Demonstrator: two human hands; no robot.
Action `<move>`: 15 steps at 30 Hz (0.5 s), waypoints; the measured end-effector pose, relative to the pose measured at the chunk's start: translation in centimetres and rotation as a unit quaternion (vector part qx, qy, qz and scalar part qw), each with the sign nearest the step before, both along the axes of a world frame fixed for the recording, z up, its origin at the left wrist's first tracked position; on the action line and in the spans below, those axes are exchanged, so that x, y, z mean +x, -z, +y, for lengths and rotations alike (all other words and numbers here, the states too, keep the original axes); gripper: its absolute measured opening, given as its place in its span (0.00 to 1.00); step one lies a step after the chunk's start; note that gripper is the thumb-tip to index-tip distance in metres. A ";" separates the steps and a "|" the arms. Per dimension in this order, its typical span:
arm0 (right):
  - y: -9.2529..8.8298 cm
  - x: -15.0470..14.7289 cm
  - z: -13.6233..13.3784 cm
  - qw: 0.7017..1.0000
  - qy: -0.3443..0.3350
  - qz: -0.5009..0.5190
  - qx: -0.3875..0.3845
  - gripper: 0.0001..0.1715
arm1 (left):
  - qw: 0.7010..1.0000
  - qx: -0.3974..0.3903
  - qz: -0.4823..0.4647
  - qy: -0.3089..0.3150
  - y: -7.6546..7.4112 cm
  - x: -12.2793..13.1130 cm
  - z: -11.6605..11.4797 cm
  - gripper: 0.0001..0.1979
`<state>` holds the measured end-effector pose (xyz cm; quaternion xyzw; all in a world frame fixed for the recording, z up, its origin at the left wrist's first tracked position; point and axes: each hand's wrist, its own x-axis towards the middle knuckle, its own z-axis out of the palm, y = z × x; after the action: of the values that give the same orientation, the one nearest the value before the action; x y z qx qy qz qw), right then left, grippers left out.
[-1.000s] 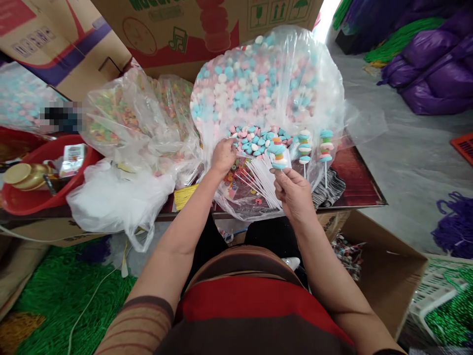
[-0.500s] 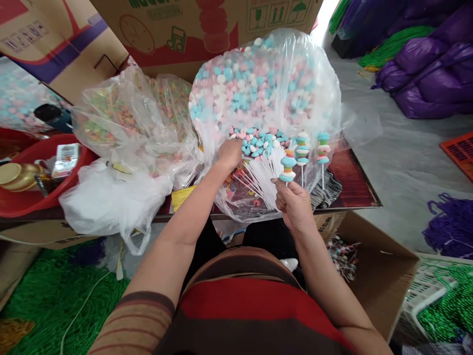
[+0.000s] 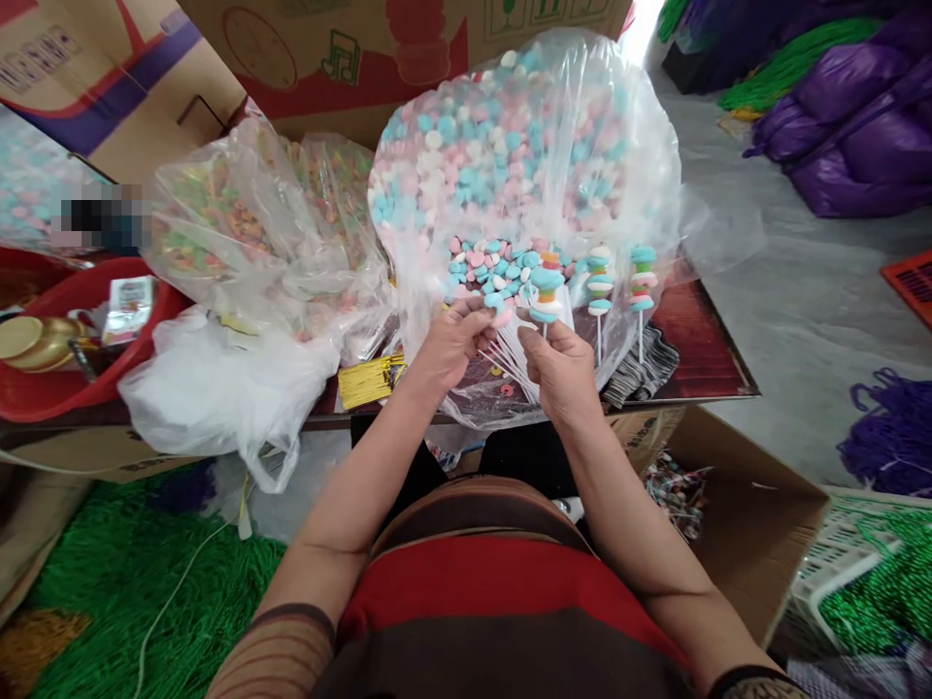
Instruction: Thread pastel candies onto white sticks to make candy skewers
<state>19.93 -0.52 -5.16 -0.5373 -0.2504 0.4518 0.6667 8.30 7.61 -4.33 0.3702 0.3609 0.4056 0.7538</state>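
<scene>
My right hand [image 3: 564,361] pinches the white stick of a candy skewer [image 3: 546,293], held upright with blue, white and orange-green pieces stacked on it. Just left of it, my left hand [image 3: 452,345] is closed on a few foam-like candies [image 3: 496,305], a blue one and a pink one showing at the fingertips. Behind both hands lies a loose pile of blue, pink and white candies [image 3: 502,267]. White sticks [image 3: 518,357] are bunched on the plastic between my hands. Two loaded skewers, one nearer [image 3: 599,283] and one farther right [image 3: 642,282], stand to the right.
A big clear bag of candies [image 3: 502,146] rises behind the pile. Bags of green-orange candies [image 3: 233,214], a white plastic bag [image 3: 225,379] and a red basin [image 3: 94,388] are left. Yellow ties [image 3: 366,382] and a striped knit cloth [image 3: 641,367] flank my hands. An open carton [image 3: 757,524] stands below right.
My left hand has come back from the candy pile toward me, now with candies at its fingertips beside the skewer. My right hand has shifted slightly left and up with the skewer.
</scene>
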 end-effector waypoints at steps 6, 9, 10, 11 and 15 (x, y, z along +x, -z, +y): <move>1.0 -1.4 -0.4 0.998 0.002 -0.057 0.026 0.20 | 0.999 -0.033 -0.018 -0.003 0.6 -0.2 -2.8 0.10; 1.1 -1.5 -0.5 0.997 -0.002 -0.066 0.030 0.19 | 0.999 0.017 0.020 -0.019 1.1 -0.4 -3.0 0.08; 1.1 -1.4 -0.5 0.997 -0.006 -0.068 0.030 0.19 | 0.998 0.048 0.043 -0.023 1.3 -0.6 -3.1 0.07; 1.0 -1.3 -0.5 0.997 -0.011 -0.069 0.029 0.19 | 0.994 0.083 0.069 -0.023 1.4 -0.7 -3.2 0.06; 0.8 -1.1 -0.4 0.998 -0.034 -0.048 0.019 0.22 | 0.968 0.190 0.166 0.009 1.4 -1.5 -4.1 0.06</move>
<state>18.83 -0.93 -5.97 -0.5368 -0.3090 0.4433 0.6481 6.81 3.54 -5.68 0.5721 0.3938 0.3930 0.6027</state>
